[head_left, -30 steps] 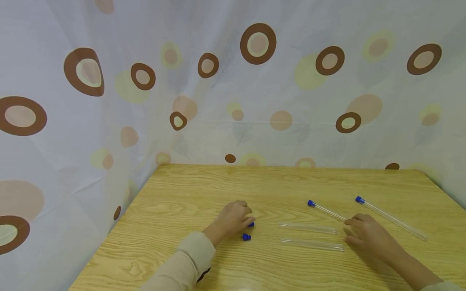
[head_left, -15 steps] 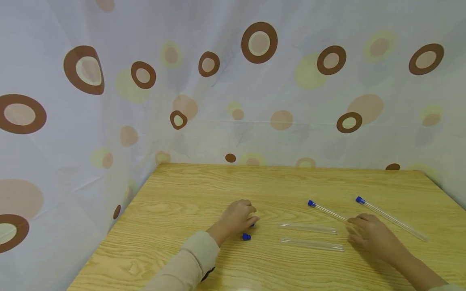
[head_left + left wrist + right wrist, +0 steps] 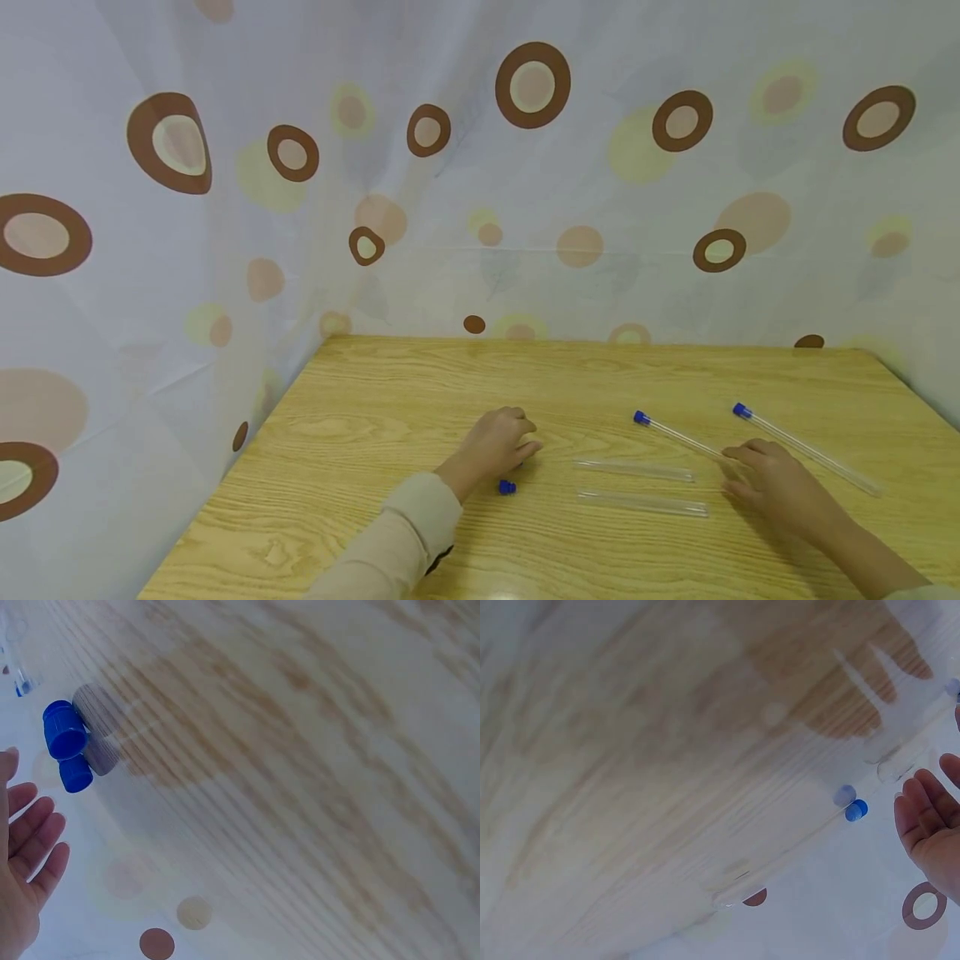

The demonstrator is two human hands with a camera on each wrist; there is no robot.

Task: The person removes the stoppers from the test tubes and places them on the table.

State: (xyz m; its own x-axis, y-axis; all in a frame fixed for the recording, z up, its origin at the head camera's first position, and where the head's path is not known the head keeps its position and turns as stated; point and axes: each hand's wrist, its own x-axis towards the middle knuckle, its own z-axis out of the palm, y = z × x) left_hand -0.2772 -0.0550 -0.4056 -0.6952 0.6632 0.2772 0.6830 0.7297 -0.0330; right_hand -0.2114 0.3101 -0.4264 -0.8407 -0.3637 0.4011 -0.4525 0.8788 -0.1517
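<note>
My left hand [image 3: 491,446] hovers palm down over the left middle of the table, its fingers loosely bent and holding nothing. Just below its wrist lies a small blue cap [image 3: 507,487]. A second blue cap is almost wholly hidden behind the hand in the head view; the left wrist view shows one cap [image 3: 65,729] and another cap [image 3: 75,774] beyond the fingertips. My right hand [image 3: 787,492], also empty and relaxed, is at the lower end of a blue-capped clear tube [image 3: 681,437]. Two uncapped clear tubes [image 3: 634,471] lie side by side between the hands.
Another blue-capped tube [image 3: 813,454] lies slanted on the right, beyond my right hand. All of it rests on a wood-grain table [image 3: 360,417]. A patterned white curtain [image 3: 450,283] borders the table at the back and left.
My left hand has drifted a little right and away from me, covering more of the second cap. My right hand has shifted slightly right. Tubes and caps stay where they were.
</note>
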